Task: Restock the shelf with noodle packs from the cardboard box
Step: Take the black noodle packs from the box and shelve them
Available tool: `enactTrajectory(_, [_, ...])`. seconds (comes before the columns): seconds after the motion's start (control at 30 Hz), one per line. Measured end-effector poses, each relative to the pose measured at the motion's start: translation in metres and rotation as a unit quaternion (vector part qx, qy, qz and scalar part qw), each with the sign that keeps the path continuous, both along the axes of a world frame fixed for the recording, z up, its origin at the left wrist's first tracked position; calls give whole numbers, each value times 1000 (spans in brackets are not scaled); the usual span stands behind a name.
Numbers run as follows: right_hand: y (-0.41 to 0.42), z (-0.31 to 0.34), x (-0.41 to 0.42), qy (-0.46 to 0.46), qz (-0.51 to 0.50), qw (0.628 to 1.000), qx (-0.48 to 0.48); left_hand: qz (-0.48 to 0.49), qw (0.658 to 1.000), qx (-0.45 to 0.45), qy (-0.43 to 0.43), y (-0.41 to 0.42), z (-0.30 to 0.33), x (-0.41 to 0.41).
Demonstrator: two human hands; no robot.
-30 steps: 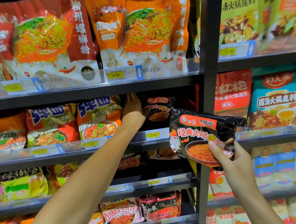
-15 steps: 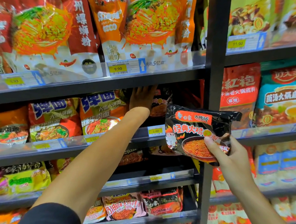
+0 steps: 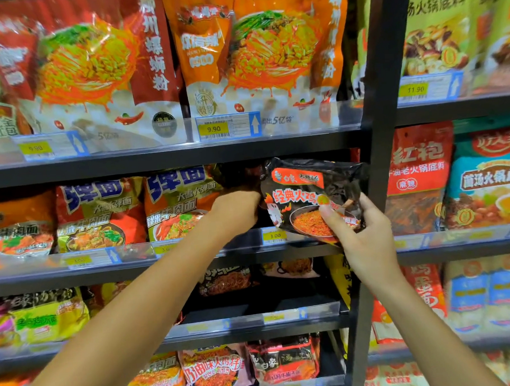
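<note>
Our right hand (image 3: 366, 233) pinches a black pack (image 3: 313, 195) at the shelf (image 3: 174, 265); our left hand (image 3: 237, 209) reaches behind it, grip hidden.

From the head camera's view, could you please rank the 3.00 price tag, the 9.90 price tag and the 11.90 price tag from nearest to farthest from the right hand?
1. 3.00 price tag: just left of the right hand, same shelf edge.
2. 9.90 price tag: one shelf up, to the left.
3. 11.90 price tag: upper right bay, beyond the post.

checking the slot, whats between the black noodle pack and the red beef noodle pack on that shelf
The left hand, reaching into the dark gap, sits between the black noodle pack and the red beef noodle pack, head view.
</note>
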State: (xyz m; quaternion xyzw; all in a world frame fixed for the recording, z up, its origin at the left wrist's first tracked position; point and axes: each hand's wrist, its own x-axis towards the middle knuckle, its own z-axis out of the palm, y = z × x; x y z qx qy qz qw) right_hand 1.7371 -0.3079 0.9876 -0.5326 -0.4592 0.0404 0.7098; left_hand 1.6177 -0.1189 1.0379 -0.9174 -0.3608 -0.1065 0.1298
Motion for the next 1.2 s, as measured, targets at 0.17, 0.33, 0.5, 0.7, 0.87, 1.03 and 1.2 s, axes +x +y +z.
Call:
enactTrajectory(0.17, [28,4,2,-100,-25,995,-9,-42,998,32,20,-1,-3,-16])
enactTrajectory(0.33, [66,8,12,-100,-46,992,-68,-40,998,21,39,-7,-4,-21])
enactTrajectory(0.5, [96,18,25,-96,-115,971,-186,-44,998,25,37,-13,-10,-34])
enactTrajectory(0.7, [109,28,31,-173,-182,876,-413,-53,997,-54,14,-18,-13,-38])
enactTrajectory(0.87, [108,42,20,-252,-172,803,-511,-82,993,-87,18,-22,-21,-35])
enactTrajectory(1.03, [105,42,23,-253,-165,808,-507,-95,995,-40,13,-26,-30,-31])
enactTrajectory(1.2, [77,34,14,-289,-207,835,-419,-72,996,-45,17,-28,-35,-23])
